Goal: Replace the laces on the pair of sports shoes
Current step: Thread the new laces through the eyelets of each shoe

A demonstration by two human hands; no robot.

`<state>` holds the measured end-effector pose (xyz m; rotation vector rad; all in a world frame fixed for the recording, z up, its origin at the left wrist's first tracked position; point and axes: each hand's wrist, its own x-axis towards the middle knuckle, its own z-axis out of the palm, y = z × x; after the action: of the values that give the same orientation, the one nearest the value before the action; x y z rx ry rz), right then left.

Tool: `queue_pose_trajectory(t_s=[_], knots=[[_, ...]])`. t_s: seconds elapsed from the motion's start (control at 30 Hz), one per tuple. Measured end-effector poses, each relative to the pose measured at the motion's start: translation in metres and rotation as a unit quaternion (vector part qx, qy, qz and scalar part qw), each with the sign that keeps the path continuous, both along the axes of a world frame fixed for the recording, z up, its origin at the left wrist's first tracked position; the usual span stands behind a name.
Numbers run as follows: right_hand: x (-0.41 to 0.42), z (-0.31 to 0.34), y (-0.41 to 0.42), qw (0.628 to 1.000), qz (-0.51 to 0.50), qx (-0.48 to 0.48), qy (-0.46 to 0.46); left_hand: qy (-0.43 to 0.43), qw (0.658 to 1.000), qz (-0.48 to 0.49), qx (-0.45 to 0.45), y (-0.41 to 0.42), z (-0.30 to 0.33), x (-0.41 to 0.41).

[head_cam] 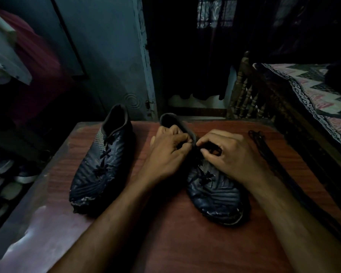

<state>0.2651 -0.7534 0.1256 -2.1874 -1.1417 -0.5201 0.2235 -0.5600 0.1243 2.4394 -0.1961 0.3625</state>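
Table (165, 223) — both hands' fingers (182, 146) pinching lace (210, 148).

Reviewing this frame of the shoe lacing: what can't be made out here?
- Head view: the top eyelets and knot of the right shoe are covered by the left hand and right hand.
- Whether either hand pinches a lace: too dark.
- Loose black laces: their near end fades into shadow.

Reddish wood-grain counter (165, 243) carries two dark shoes, left shoe (102, 164), right shoe (215, 194); loose dark laces (268, 152) at right.
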Motion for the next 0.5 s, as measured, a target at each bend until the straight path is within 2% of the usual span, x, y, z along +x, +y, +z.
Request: queue_pose_trajectory(t_s=[0.2, 0.27, 0.4, 0.5], knots=[[-0.007, 0.000, 0.006, 0.998, -0.027, 0.033, -0.050, 0.036, 0.999, -0.012, 0.021, 0.005, 0.000, 0.004], [-0.006, -0.002, 0.008, 0.998, -0.028, 0.042, -0.034, 0.019, 0.999, -0.013, 0.021, 0.007, -0.004, 0.004], [-0.003, -0.005, 0.009, 0.998, -0.037, 0.041, 0.004, -0.054, 0.997, 0.000, -0.062, 0.005, -0.007, 0.001], [-0.002, -0.007, 0.010, 0.998, -0.027, 0.035, 0.033, -0.042, 0.996, 0.006, -0.073, 0.003, -0.006, 0.000]])
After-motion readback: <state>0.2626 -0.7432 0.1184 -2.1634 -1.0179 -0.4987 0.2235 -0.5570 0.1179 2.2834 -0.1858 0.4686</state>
